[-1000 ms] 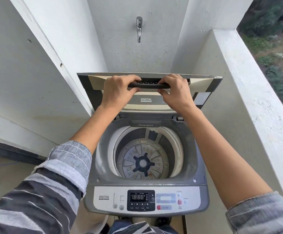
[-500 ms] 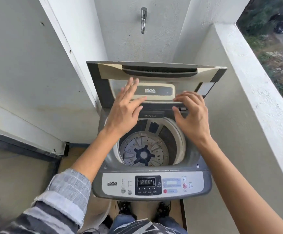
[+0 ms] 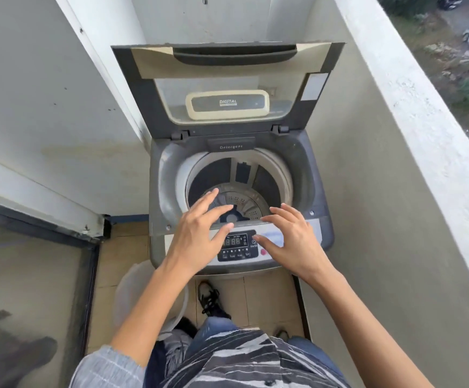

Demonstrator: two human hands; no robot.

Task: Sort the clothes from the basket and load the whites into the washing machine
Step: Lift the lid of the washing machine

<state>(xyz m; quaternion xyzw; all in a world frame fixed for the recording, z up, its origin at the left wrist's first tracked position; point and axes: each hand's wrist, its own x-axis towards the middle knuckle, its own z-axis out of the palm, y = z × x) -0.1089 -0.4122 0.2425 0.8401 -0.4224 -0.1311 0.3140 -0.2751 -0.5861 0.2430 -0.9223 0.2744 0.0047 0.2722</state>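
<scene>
Washing machine with lid raised upright, drum showing no clothes.
Left hand spread, fingers straight, grasping nothing, poised over front rim and control panel. Right hand likewise released, fingers loosely extended above panel's right side. Both forearms bare, reaching forward from striped sleeves. White bucket on tiled floor at machine's left front corner.

The head view looks steeply down, close above the open washing machine.
</scene>
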